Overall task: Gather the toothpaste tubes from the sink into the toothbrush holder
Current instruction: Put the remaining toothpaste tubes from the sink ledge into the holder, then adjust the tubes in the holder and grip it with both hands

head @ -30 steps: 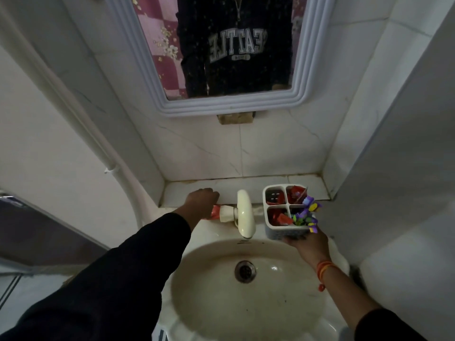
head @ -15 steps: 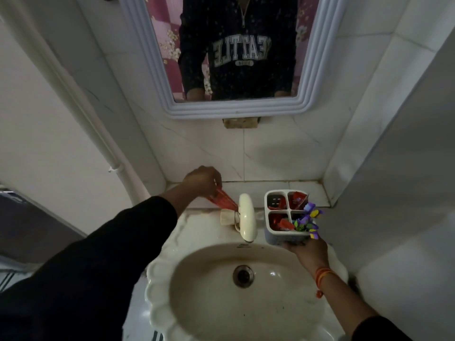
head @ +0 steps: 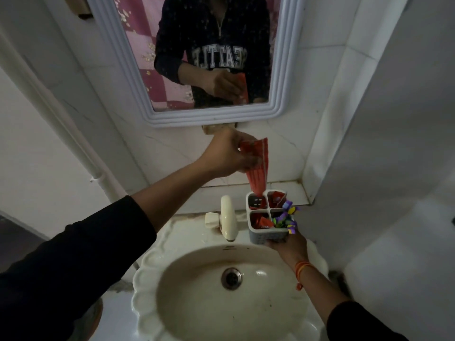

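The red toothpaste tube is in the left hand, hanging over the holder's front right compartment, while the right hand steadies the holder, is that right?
Not quite. The head view shows the red toothpaste tube in the left hand hanging over the back left compartment of the holder, not the front right one, which holds the colourful brushes. The right hand does steady the holder.

Dim, flat indoor light; no visible source. Small glare spots on wet sink basin. Dark sleeves lose all detail. Motion blur on red toothpaste tube. Wide-angle distortion bends wall edges and mirror frame.
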Tool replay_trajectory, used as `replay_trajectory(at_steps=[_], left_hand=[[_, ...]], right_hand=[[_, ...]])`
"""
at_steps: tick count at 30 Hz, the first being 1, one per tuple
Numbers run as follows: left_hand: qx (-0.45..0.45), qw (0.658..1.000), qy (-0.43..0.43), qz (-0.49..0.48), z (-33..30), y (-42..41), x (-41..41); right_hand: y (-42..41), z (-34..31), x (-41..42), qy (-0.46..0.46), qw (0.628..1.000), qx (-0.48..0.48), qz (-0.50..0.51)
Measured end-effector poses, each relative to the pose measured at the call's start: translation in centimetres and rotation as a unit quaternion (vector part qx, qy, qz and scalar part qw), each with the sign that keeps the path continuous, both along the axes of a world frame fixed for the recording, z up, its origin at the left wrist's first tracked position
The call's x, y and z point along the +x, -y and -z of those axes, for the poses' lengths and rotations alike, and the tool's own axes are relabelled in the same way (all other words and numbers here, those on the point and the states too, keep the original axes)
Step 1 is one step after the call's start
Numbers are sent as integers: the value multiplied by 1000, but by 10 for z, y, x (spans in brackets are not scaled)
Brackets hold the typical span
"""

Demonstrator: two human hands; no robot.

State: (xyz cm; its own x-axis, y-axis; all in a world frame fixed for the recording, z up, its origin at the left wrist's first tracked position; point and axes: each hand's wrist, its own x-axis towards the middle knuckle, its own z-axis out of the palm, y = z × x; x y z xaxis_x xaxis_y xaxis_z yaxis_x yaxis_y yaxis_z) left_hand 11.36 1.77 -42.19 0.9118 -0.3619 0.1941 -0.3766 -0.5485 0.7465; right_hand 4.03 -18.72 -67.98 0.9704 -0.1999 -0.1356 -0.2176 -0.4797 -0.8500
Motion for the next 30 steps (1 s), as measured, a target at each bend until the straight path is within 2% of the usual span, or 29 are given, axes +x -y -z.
replay_trajectory(at_steps=[5, 8, 10, 13, 20, 22, 24, 25, 26, 28, 30], left_hand=[[47, 996, -68, 25, 30, 23, -5], [149, 987, -54, 35, 50, 32, -5], [235, 970, -28, 50, 59, 36, -4], [336, 939, -35, 67, 73, 39, -5], [438, 892, -76, 80, 81, 51, 2], [413, 895, -139, 96, 68, 46, 11], [265, 936, -227, 55, 54, 40, 24], [190, 950, -249, 6, 53, 38, 33], [157, 952, -261, -42, 57, 38, 42], [233, 931, -271, -71, 71, 41, 53], [316, 895, -311, -46, 87, 51, 50]], right_hand=[[0, 1, 0, 9, 1000, -2, -8], [1, 2, 0, 8, 1000, 5, -9], [1, 2, 0, 10, 1000, 13, -3], [0, 1, -1, 14, 1000, 20, -5], [0, 4, 0, 20, 999, 27, -4], [1, 3, 0, 26, 999, 31, -6], [0, -3, -2, 41, 998, 36, -9], [0, -6, -3, 52, 998, 40, -13], [0, -8, -5, 60, 997, 43, -15], [1, -9, -6, 71, 996, 48, -21], [2, -7, -5, 69, 996, 51, -23]])
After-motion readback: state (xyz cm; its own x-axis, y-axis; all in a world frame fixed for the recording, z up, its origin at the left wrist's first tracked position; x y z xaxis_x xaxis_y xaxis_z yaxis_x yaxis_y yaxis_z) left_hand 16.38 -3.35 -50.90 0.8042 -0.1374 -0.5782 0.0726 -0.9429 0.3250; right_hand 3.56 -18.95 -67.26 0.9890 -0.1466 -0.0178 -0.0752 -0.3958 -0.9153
